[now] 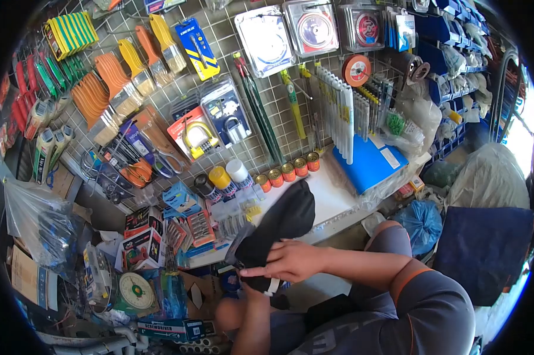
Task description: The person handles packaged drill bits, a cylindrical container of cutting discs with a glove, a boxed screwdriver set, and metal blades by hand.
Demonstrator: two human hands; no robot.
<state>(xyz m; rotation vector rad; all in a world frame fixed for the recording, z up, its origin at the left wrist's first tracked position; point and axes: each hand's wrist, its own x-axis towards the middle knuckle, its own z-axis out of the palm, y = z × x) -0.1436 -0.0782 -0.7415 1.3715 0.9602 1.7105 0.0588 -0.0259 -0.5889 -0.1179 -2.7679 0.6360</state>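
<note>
A soft black cloth item (286, 218) is held up in front of my body; its exact kind cannot be told. It has a rounded upper end, a white tag (272, 287) near its lower end and some clear plastic (236, 245) along its left side. My right hand (293, 261) lies across the lower part, its fingers closed against the cloth and the index finger pointing left. Below, my left hand (252, 287) grips the bottom of the item, most of its fingers hidden behind it.
Behind stands a white shelf (332, 198) with small orange-red cans (287, 172), spray cans (220, 177) and a blue folder (370, 163). Paintbrushes (138, 68), padlocks and discs hang on a wire grid. Lower left are a dial scale (136, 291) and a screwdriver box (171, 330). Bags sit right.
</note>
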